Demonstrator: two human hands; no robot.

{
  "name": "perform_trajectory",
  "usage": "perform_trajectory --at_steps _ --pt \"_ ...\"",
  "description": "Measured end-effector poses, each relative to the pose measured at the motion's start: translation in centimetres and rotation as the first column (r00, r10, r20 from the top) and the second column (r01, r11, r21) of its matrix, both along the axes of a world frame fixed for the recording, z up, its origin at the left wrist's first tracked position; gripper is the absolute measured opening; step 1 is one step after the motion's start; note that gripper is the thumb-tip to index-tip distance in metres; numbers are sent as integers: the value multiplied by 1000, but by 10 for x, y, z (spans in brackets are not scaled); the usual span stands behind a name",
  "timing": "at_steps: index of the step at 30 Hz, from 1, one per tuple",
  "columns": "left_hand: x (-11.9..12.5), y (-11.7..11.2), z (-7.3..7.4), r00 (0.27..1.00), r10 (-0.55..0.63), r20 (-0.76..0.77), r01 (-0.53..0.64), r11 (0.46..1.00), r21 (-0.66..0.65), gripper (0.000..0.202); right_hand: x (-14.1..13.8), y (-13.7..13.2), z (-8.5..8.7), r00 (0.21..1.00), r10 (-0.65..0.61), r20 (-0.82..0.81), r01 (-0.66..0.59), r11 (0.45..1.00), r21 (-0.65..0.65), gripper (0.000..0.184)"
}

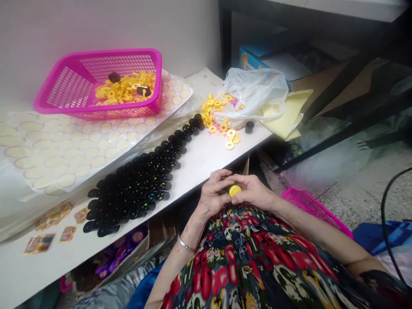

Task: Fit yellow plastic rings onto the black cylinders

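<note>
1. White table (pixel 206 159) ran along the wall, and everything else sat on it or just off its edge.
2. Clear sheet of round pale stickers (pixel 64 146) lay flat on the left part of the table, its far end under the basket.
3. Pink mesh basket (pixel 64 86) stood at the back by the wall. It held a heap of yellow rings (pixel 125 88) with a couple of dark caps on top.
4. Block of black caps (pixel 138 184) lay in tight diagonal rows from the front left edge up toward the bag, with coloured dots on the ends.
5. Thin plastic bag (pixel 257 92) slumped at the right end of the table, with a loose pile of yellow rings (pixel 219 120) spilling out beside it.
6. Second pink basket (pixel 309 206) was on the floor, partly hidden behind the person's right forearm.
7. Left hand (pixel 214 193) and right hand (pixel 257 193) met over the lap, just below the table edge, fingers of both pinched on one part.
8. A few small printed cards (pixel 51 227) lay at the near left of the table.
9. One black cap (pixel 249 126) stood alone near the bag.
10. Yellow piece (pixel 234 190) was gripped between the two hands, off the table, with only its round top showing.
</note>
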State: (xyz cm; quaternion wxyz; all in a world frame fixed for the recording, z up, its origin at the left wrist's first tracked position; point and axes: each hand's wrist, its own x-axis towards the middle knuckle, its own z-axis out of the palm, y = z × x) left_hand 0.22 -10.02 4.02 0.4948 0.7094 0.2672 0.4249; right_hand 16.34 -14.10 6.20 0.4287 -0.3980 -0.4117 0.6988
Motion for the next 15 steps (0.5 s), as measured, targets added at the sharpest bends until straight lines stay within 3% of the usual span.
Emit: perform_trajectory --at_steps 6,8,10,12,13,15 --pt "3 0 -1 999 -13 -52 15 1000 26 36 2 2 2 997 3 74 -8 998 67 37" --pt "-2 2 1 992 -26 -127 31 999 38 37 5 4 -2 966 4 258 -37 992 123 36" --pt "-11 9 5 982 16 -190 -10 999 32 35 7 8 -11 814 -13 581 -106 979 172 37" --pt "-18 23 9 963 128 -238 -131 991 5 27 5 18 -22 526 12 850 -249 958 141 36" --pt "-20 32 10 945 193 -264 -202 979 -8 23 2 24 -26 390 46 920 -330 939 94 35" --pt "-18 54 11 898 289 -332 -312 950 -17 16 -7 41 -34 211 131 969 -468 883 -17 32"
